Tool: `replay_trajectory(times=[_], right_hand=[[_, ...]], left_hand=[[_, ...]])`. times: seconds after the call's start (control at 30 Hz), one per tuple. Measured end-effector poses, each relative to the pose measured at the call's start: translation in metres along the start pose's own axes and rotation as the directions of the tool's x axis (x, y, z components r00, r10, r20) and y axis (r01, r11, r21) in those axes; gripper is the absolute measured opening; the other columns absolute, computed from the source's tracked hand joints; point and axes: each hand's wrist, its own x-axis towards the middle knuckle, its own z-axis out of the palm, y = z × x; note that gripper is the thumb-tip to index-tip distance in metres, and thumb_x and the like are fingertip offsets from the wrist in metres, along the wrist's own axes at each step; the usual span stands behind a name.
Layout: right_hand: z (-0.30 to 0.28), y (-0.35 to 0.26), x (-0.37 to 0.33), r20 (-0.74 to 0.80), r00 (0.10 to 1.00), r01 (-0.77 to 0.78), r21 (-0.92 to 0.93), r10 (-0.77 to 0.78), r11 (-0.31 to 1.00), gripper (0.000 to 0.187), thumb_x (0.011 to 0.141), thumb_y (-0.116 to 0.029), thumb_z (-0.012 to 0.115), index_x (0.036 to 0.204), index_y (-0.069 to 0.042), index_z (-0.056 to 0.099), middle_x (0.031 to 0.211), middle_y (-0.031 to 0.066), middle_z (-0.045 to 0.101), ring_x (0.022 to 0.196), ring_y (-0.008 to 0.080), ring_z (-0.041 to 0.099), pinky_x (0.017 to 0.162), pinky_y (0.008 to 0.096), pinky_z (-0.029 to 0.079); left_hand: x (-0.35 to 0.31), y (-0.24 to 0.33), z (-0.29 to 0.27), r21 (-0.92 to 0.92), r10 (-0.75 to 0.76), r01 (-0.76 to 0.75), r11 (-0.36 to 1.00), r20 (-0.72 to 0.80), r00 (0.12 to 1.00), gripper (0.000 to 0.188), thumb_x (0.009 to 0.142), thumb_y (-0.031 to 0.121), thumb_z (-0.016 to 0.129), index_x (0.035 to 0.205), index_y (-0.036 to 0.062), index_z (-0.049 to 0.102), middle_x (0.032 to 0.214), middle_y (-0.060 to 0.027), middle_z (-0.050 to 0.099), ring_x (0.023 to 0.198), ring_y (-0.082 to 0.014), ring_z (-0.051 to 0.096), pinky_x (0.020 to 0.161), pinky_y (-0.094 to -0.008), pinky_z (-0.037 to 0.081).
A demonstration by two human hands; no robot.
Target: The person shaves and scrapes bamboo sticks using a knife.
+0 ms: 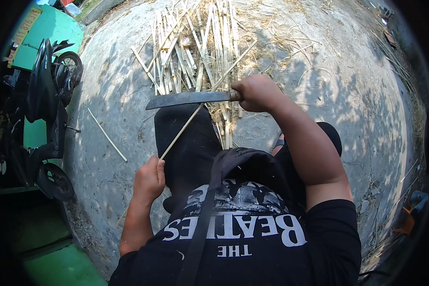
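Observation:
My left hand (149,179) grips the near end of a long thin bamboo strip (209,90), which slants up and to the right over my left knee. My right hand (257,93) is closed on the handle of a large dark knife (188,99). The blade lies level, pointing left, and crosses the strip near its middle. My black trousers sit under both.
A pile of split bamboo strips (190,52) and dry shavings lies ahead on the concrete ground (343,95). One loose strip (107,135) lies at the left. A black scooter (45,109) is parked at the left by a green wall.

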Motion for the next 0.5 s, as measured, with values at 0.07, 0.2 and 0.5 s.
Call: replay_trajectory(times=[0.07,0.2,0.5], right_hand=[[0.005,0.033,0.006,-0.074,0.987,-0.130,0.179,0.145,0.975,0.016,0.075,-0.014,0.065,0.091,-0.012,0.068,0.083,0.0165,0.069,0.085,0.0396,0.068,0.075,0.0509,0.054],[0.008,0.047,0.013,0.000,0.967,-0.252,0.132,0.254,0.959,0.021,0.078,-0.014,0.065,0.099,-0.013,0.071,0.094,0.0148,0.073,0.095,0.0361,0.070,0.082,0.0492,0.056],[0.003,0.000,0.006,-0.025,1.000,0.008,0.019,-0.007,1.000,0.015,0.078,-0.014,0.066,0.092,-0.013,0.069,0.088,0.0136,0.072,0.088,0.0356,0.071,0.079,0.0480,0.056]], left_hand=[[-0.014,-0.013,-0.003,-0.024,-0.006,0.007,1.000,0.011,1.000,0.028,0.106,0.025,0.052,0.087,0.0034,0.055,0.071,-0.0248,0.061,0.071,-0.0508,0.061,0.061,-0.0569,0.046],[-0.019,-0.023,-0.012,0.041,-0.036,0.035,0.999,0.010,0.999,0.029,0.106,0.025,0.051,0.085,0.0040,0.053,0.069,-0.0240,0.059,0.069,-0.0510,0.059,0.059,-0.0559,0.045],[-0.032,-0.042,-0.010,-0.009,-0.032,0.031,0.999,-0.008,0.999,0.029,0.106,0.024,0.051,0.085,0.0035,0.054,0.068,-0.0237,0.058,0.068,-0.0507,0.059,0.058,-0.0540,0.045]])
